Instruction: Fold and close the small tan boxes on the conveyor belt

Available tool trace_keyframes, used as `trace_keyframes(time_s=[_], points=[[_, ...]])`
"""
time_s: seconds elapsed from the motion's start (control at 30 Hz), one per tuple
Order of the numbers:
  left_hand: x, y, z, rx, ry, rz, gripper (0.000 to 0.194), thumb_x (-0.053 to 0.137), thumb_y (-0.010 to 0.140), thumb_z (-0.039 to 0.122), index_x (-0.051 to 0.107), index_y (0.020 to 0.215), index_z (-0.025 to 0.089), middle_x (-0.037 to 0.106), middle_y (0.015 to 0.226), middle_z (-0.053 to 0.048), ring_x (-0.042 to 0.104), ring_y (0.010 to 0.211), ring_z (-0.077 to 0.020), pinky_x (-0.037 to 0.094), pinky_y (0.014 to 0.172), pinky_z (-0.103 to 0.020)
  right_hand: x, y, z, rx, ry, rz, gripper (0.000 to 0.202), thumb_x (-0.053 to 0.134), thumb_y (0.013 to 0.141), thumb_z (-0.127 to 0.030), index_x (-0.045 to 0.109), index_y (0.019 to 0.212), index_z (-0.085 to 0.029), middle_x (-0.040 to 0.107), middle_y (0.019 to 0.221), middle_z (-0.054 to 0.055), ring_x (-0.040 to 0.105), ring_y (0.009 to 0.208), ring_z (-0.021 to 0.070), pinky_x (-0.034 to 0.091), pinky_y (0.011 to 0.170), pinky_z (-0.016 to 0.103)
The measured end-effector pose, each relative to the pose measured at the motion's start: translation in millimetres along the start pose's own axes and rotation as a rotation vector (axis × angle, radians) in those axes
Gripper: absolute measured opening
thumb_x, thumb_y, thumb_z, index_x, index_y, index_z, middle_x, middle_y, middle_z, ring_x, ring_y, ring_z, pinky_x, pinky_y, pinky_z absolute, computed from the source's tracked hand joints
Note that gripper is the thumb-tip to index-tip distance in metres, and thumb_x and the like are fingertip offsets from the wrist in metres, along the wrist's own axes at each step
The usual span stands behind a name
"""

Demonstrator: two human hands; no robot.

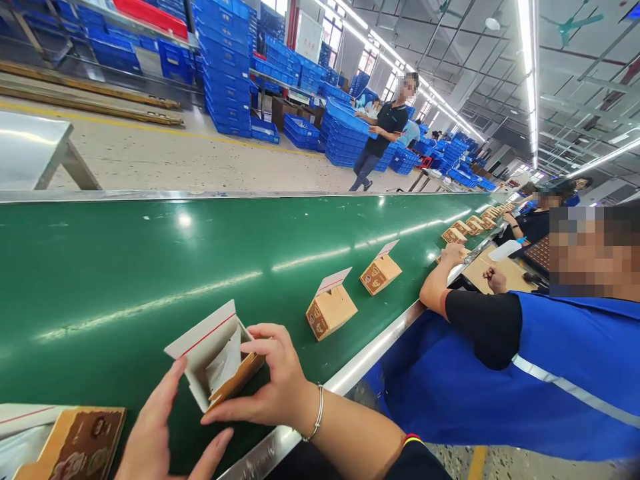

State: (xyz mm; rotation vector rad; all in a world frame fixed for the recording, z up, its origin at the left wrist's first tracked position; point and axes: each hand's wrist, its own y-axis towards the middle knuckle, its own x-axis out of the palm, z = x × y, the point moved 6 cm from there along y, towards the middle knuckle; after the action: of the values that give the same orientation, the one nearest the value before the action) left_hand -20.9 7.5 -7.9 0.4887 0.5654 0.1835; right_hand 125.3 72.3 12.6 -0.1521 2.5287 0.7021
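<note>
A small cardboard box (235,383) with a raised white lid flap (205,333) and a red strip stands tilted over the green conveyor belt (125,267). Inside it a whitish plastic bag (225,363) shows. My right hand (280,380) grips this box at its right end, thumb along the near side and fingers over the far edge. Fingers and thumb spread wide, my left hand (165,427) is at the box's left side, its index fingertip at or against the flap. Another open box (90,443), also with a bag inside, lies at the lower left.
Two boxes (333,313) (381,273) with lids up stand farther along the belt. A co-worker in a blue vest (450,380) sits at right, one hand by more boxes (454,233). A metal rail (370,353) edges the belt. Blue crates (225,67) are stacked behind; a person (390,120) walks there.
</note>
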Motion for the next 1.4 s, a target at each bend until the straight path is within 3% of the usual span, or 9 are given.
trace_keyframes(time_s=[0.17, 0.33, 0.47, 0.63, 0.8, 0.9, 1.0, 1.17, 1.4], points=[[14.9, 25.0, 14.1, 0.122, 0.022, -0.021, 0.066, 0.051, 0.091, 0.042, 0.023, 0.150, 0.035, 0.039, 0.150, -0.008, 0.049, 0.129, -0.0353, 0.043, 0.108, -0.057, -16.7, -11.2, 1.8, -0.003, -0.016, 0.074, 0.072, 0.085, 0.052, -0.057, 0.056, 0.108, -0.023, 0.062, 0.105, 0.009, 0.062, 0.094, 0.0208, 0.055, 0.079, 0.034], [24.7, 33.9, 4.4, 0.114, 0.006, -0.067, 0.063, 0.050, 0.091, 0.042, 0.026, 0.149, 0.035, 0.046, 0.145, -0.007, 0.055, 0.122, -0.0341, 0.044, 0.107, -0.053, -37.9, -9.6, 3.9, -0.048, -0.006, 0.123, 0.055, 0.074, 0.072, -0.045, 0.054, 0.117, -0.021, 0.066, 0.107, 0.010, 0.063, 0.100, 0.0202, 0.054, 0.087, 0.034], [31.8, 41.2, 12.6, 0.200, 0.088, -0.060, 0.064, 0.049, 0.093, 0.034, 0.023, 0.151, 0.033, 0.048, 0.144, -0.010, 0.051, 0.127, -0.0346, 0.042, 0.105, -0.053, -49.3, 0.2, 3.6, -0.249, 0.014, 0.050, 0.054, 0.065, 0.082, -0.046, 0.052, 0.128, -0.021, 0.065, 0.124, 0.012, 0.057, 0.118, 0.0215, 0.045, 0.104, 0.040], [50.5, 60.7, 35.1, 0.248, 0.233, -0.131, 0.039, 0.044, 0.094, 0.032, 0.054, 0.132, 0.027, 0.061, 0.130, -0.011, 0.046, 0.131, -0.0349, 0.039, 0.098, -0.052, -63.2, 11.7, 19.3, -0.299, 0.009, -0.035, 0.040, 0.060, 0.086, -0.049, 0.065, 0.117, -0.025, 0.068, 0.121, 0.009, 0.052, 0.124, 0.0255, 0.039, 0.107, 0.048], [73.1, 75.9, 41.3, 0.056, 0.050, -0.173, 0.037, 0.033, 0.096, 0.032, 0.069, 0.096, 0.023, 0.069, 0.107, -0.009, 0.057, 0.116, -0.0292, 0.040, 0.097, -0.049, -68.5, 15.7, 38.2, 0.018, 0.211, 0.103, 0.023, 0.055, 0.087, -0.036, 0.067, 0.072, -0.023, 0.068, 0.094, 0.007, 0.061, 0.098, 0.0219, 0.048, 0.093, 0.042], [72.9, 75.9, 33.7, -0.119, -0.250, 0.069, 0.022, 0.050, 0.088, 0.037, 0.060, 0.098, 0.021, 0.064, 0.103, -0.009, 0.061, 0.101, -0.0247, 0.049, 0.088, -0.040, -64.0, 7.0, 51.2, 0.342, 0.441, 0.315, 0.016, 0.067, 0.072, -0.032, 0.057, 0.081, -0.023, 0.061, 0.097, 0.005, 0.061, 0.090, 0.0187, 0.051, 0.086, 0.037], [75.7, 74.7, 14.5, -0.425, -0.508, 0.233, 0.057, 0.074, 0.063, 0.040, 0.046, 0.110, 0.022, 0.054, 0.120, -0.011, 0.059, 0.107, -0.0264, 0.051, 0.081, -0.036, -51.5, 3.6, 63.7, 0.654, 0.662, 0.318, 0.043, 0.074, 0.059, -0.027, 0.050, 0.094, -0.024, 0.058, 0.095, 0.001, 0.061, 0.086, 0.0158, 0.052, 0.082, 0.032], [101.6, 79.6, 17.9, -0.875, -0.768, -0.173, 0.070, 0.079, 0.044, 0.046, 0.051, 0.102, 0.019, 0.063, 0.099, -0.008, 0.062, 0.098, -0.0298, 0.051, 0.079, -0.040, -59.7, 7.0, 66.5, 0.904, 0.733, 0.206, 0.048, 0.074, 0.051, -0.018, 0.053, 0.094, -0.022, 0.059, 0.096, -0.001, 0.059, 0.085, 0.0145, 0.051, 0.076, 0.030], [128.1, 87.7, 27.8, -0.935, -0.785, -0.205, 0.061, 0.069, 0.045, 0.042, 0.053, 0.099, 0.018, 0.064, 0.096, -0.007, 0.062, 0.095, -0.0290, 0.050, 0.084, -0.042, -72.6, 14.4, 79.0, 0.962, 0.665, 0.083, 0.042, 0.071, 0.049, -0.014, 0.056, 0.088, -0.020, 0.061, 0.085, -0.002, 0.061, 0.079, 0.0148, 0.050, 0.075, 0.030]])
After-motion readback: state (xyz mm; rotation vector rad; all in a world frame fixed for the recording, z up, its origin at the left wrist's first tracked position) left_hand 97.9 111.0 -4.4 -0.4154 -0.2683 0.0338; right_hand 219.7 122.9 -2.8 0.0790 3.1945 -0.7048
